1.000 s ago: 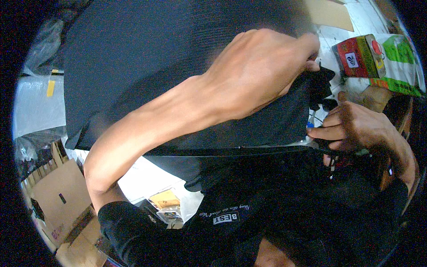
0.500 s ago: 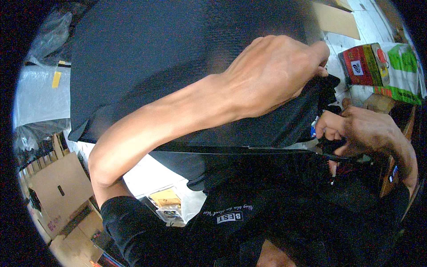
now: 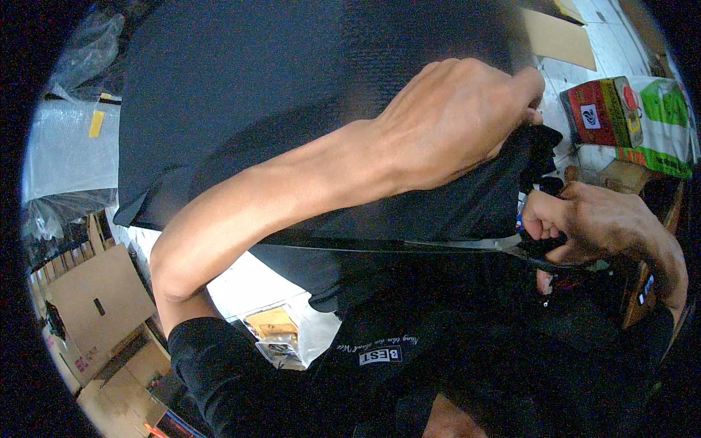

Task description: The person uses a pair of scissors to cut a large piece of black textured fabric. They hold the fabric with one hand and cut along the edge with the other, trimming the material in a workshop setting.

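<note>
A large sheet of black fabric spreads across the upper middle, its near edge running sideways below my forearm. My left hand reaches over it from the left, closed, with its fingers pinching the fabric near its bunched right end. Lower right, my right hand is curled round the dark handles of long scissors. Their metal blades point left along the fabric's near edge. Whether the blades have fabric between them I cannot tell.
At the right stand a red and dark metal can and a green and white bag. Cardboard boxes are at the lower left, below a bubble-wrapped bundle. A flat cardboard piece lies at the upper right.
The scissors' blades show more plainly near my right hand, which has shifted slightly. My left hand keeps its pinch on the fabric, and the whole view has moved a little.
</note>
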A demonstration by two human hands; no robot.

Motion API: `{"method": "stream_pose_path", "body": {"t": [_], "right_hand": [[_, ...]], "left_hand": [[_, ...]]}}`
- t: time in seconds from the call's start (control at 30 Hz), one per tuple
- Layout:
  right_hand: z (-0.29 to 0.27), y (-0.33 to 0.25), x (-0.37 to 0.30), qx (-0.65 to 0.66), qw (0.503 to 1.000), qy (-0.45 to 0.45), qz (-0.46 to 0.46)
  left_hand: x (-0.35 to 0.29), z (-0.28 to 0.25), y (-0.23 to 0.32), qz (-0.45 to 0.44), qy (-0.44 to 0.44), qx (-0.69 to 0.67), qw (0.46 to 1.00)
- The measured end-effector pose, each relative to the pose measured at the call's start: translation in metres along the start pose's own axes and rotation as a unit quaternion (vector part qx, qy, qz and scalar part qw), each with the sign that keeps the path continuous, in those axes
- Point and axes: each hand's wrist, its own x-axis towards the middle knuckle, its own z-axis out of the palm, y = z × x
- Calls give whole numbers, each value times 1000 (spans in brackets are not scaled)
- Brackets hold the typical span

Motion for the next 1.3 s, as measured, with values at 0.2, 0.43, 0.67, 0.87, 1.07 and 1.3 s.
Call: {"method": "stream_pose_path", "body": {"t": [0.2,0.43,0.67,0.87,1.07,1.3], "right_hand": [[-18,-20,5,-18,996,-75,46],[-13,-15,10,-18,996,-52,-63],[-8,-10,19,-71,989,-61,-117],[-5,-5,21,-70,985,-47,-151],[-15,-18,14,-69,991,-53,-98],[-15,-21,21,-135,977,-9,-167]], "left_hand": [[1,2,1,2,13,-1,1000],[1,5,-2,9,38,-4,999],[2,6,-4,-9,30,16,999],[2,6,-7,-8,52,16,999],[6,4,-6,1,56,8,998],[6,4,-4,-14,42,13,999]]}}
